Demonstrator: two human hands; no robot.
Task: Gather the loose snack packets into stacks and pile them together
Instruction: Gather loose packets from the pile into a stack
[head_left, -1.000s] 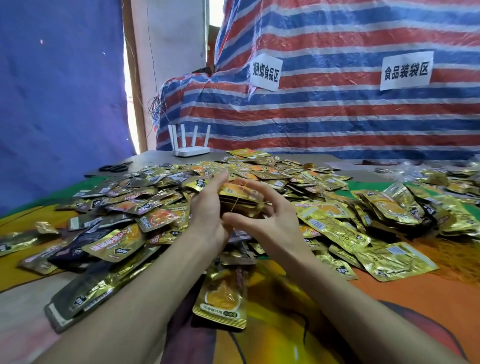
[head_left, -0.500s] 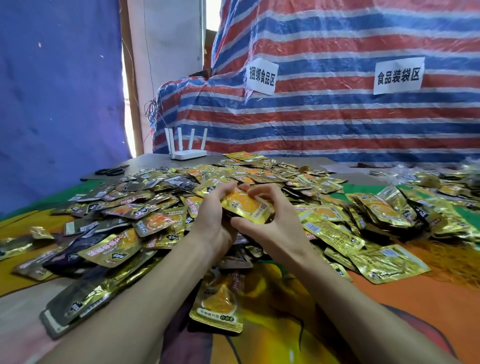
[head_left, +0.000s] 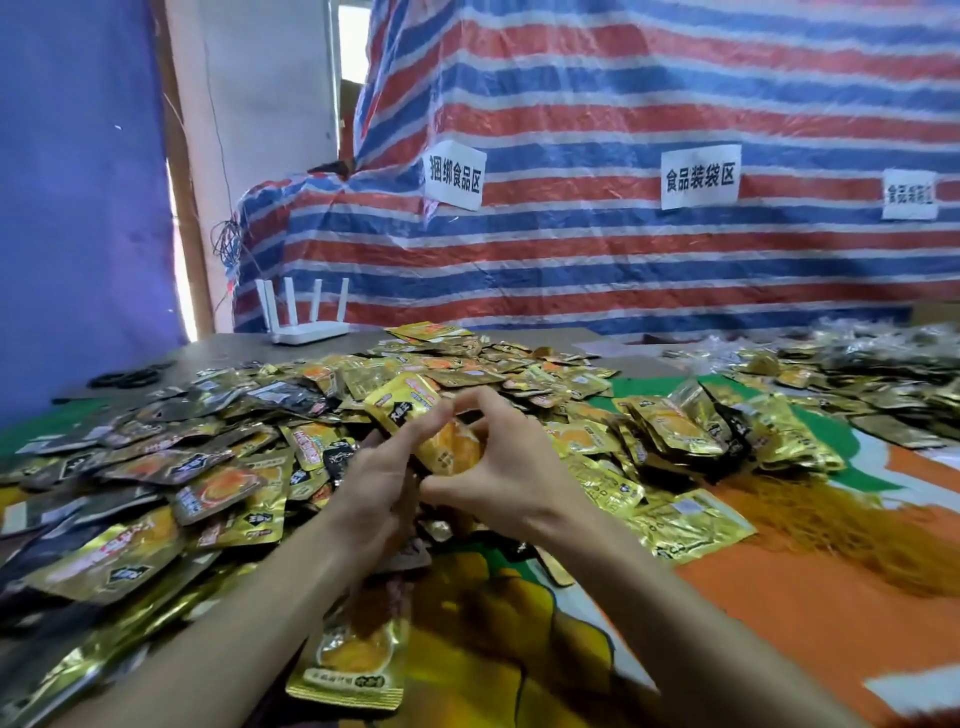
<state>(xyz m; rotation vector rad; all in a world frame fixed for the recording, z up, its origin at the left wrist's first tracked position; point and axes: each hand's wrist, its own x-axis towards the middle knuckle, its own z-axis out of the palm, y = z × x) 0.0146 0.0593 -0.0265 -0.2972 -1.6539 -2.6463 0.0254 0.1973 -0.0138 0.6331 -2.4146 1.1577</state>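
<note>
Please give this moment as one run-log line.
left grip: holds packet stack | right grip: holds packet stack | packet stack: held over loose packets | stage: gathering, not yet piled

**Head view.** Two forearms of one person: the left forearm enters from 7 o'clock and the right forearm from 5 o'clock. Both are bare along their whole visible length. The left hand and right hand are likewise bare, with slender fingers. The left fingertips are blurred.
</note>
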